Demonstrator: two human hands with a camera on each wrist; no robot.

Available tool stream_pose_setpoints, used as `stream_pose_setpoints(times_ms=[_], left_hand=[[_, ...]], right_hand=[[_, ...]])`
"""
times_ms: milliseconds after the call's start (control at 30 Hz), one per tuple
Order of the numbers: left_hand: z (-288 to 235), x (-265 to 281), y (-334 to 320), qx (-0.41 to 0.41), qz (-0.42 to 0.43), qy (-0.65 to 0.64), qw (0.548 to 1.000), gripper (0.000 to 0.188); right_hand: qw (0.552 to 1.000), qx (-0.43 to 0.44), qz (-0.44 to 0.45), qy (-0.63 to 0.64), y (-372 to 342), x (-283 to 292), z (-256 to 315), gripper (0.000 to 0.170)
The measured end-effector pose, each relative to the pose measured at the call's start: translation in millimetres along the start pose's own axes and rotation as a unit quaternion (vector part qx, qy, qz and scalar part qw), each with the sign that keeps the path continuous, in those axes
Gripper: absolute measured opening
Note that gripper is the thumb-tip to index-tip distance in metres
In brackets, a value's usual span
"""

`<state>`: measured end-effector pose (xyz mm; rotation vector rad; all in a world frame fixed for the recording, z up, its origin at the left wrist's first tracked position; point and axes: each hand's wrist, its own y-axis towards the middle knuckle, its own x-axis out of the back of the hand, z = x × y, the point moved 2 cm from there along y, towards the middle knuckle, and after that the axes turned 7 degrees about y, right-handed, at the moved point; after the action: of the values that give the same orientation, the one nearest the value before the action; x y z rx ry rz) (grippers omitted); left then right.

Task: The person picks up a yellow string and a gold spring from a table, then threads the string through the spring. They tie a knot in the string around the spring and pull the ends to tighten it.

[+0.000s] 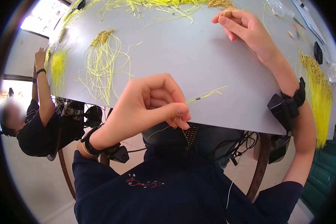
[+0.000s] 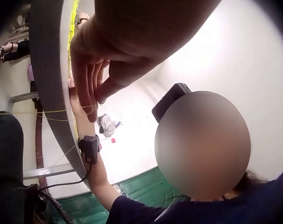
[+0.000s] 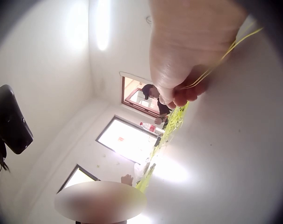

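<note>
The left hand [image 1: 149,102] pinches a thin yellow strand [image 1: 214,92] between thumb and index finger near the table's front edge. A small dark piece [image 1: 198,98] sits on the strand, and finer threads hang below the fingers. Further back, the right hand [image 1: 246,28] has its thumb and index finger together on thin yellow strands beside a gold-yellow bundle [image 1: 220,3]. In the right wrist view, strands [image 3: 216,64] run from the curled fingers of that hand [image 3: 193,51]. The left wrist view shows the left hand [image 2: 118,51] with threads [image 2: 52,111] crossing sideways.
A looped yellow bundle [image 1: 100,65] lies on the grey table [image 1: 168,52] at left. Long yellow bundles [image 1: 319,97] line the right edge, near a black object [image 1: 318,52]. Another person [image 1: 30,127] sits at left, reaching onto the table. Cables hang below its front edge.
</note>
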<state>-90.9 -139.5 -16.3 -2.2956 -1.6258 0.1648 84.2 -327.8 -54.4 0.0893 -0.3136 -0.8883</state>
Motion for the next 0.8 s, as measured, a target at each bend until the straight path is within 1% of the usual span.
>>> stream_pose_setpoints(times_ms=[167,267,333,467,533,567,600,633,667,700,733,767,800], left_hand=[[-1,6,4,0.007,0.005,-0.002,1.000,0.012],[-6,11,5,0.028,0.004,-0.028,0.999,0.014],[-8,14,7,0.029,0.024,-0.037,0.999,0.016],[-10,18,15,0.036,0.012,-0.013,0.999,0.018],[-13,27,23,-0.012,-0.007,0.039,0.999,0.018],[-20,30,26,-0.027,-0.010,0.043,0.999,0.019],[-20,35,32,-0.028,-0.012,0.044,0.999,0.019],[-21,42,39,-0.091,-0.044,0.140,0.985,0.022],[-25,48,46,-0.152,-0.075,0.233,0.958,0.026],[-30,54,52,-0.176,-0.115,0.365,0.907,0.025],[-33,63,61,-0.178,-0.116,0.365,0.907,0.025],[-35,73,71,-0.189,-0.120,0.436,0.872,0.024],[-39,84,81,-0.198,-0.126,0.505,0.831,0.023]], right_hand=[[1.000,0.003,0.004,0.010,1,0,-1,0.028],[1.000,0.000,0.006,0.009,1,-1,1,0.027],[1.000,-0.015,0.006,0.006,1,-1,3,0.027],[1.000,-0.003,0.002,0.011,1,0,3,0.028],[0.996,0.022,-0.066,0.061,2,4,7,0.027],[0.996,0.024,-0.066,0.060,3,7,6,0.027],[0.986,0.038,-0.147,0.062,2,15,3,0.028],[0.971,0.052,-0.226,0.065,2,22,0,0.029],[0.971,0.053,-0.225,0.066,2,26,-3,0.029],[0.961,0.043,-0.258,0.088,1,31,-5,0.029],[0.950,0.033,-0.291,0.109,1,34,-6,0.029],[0.944,0.019,-0.310,0.110,0,34,-5,0.030],[0.945,0.021,-0.309,0.109,0,34,-5,0.030]])
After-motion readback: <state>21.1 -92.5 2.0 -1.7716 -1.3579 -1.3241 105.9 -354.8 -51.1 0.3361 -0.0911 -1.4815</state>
